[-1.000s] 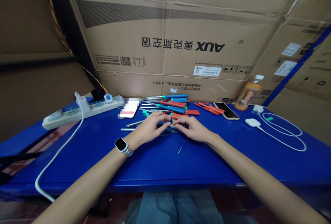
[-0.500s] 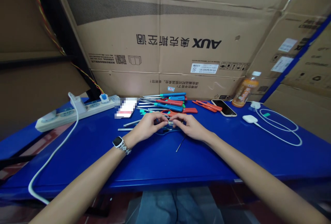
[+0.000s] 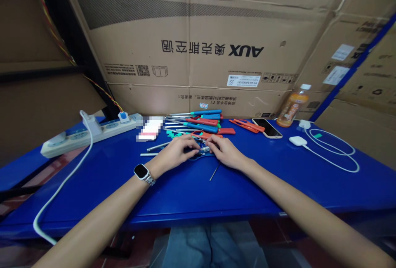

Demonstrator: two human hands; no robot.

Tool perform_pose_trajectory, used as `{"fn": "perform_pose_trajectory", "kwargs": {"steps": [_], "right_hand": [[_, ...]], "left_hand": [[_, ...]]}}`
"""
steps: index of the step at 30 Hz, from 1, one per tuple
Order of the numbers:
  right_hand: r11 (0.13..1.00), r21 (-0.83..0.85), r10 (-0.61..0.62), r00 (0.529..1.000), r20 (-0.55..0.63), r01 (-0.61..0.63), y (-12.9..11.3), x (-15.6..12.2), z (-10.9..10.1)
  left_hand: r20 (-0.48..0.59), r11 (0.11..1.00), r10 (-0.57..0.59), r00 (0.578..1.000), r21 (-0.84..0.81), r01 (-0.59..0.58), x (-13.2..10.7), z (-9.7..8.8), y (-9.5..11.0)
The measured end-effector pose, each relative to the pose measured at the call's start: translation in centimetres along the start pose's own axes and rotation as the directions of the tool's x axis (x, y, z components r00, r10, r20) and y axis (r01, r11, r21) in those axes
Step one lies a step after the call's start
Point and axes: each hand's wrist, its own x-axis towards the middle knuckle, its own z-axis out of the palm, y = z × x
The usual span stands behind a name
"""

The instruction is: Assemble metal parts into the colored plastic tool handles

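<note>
My left hand (image 3: 177, 150) and my right hand (image 3: 225, 151) meet low over the blue table (image 3: 185, 193), fingers pinched together on a small clear and metal tester screwdriver (image 3: 203, 150) between them. A watch (image 3: 141, 173) sits on my left wrist. Just behind my hands lies a pile of screwdrivers (image 3: 198, 124) with red, blue and green handles. A thin loose metal shaft (image 3: 214, 172) lies on the table near my right wrist, and two more shafts (image 3: 154, 150) lie left of my left hand.
A white power strip (image 3: 86, 134) with a trailing cable lies at the left. At the right are red cutters (image 3: 247, 126), a phone (image 3: 267, 128), an orange bottle (image 3: 291, 106) and a white charger with coiled cable (image 3: 324, 148). Large cardboard boxes (image 3: 198, 45) wall the back.
My hands rose slightly with the small tool, then came back down to the table. The view shifted a little.
</note>
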Motion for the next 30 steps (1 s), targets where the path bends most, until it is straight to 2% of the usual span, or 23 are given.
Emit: {"fn": "perform_pose_trajectory", "kwargs": {"steps": [13,19,23,30], "right_hand": [[1.000,-0.005,0.014,1.000,-0.004,-0.014,-0.1,0.0,0.1],[0.993,-0.118,-0.033,0.999,-0.029,0.029,0.4,0.0,0.4],[0.987,-0.159,-0.038,0.999,-0.034,0.033,0.4,-0.1,0.7],[0.981,-0.188,-0.057,0.997,-0.046,0.048,0.4,-0.2,1.1]], "left_hand": [[0.072,0.997,0.050,0.996,0.047,-0.054,-0.4,0.2,0.0],[0.070,0.997,-0.032,0.997,0.067,0.028,-0.5,0.0,-0.3],[0.111,0.998,-0.044,0.993,0.059,0.038,-0.5,0.0,-0.4],[0.120,0.998,-0.043,0.992,0.053,0.037,-0.5,0.1,-0.4]]}}
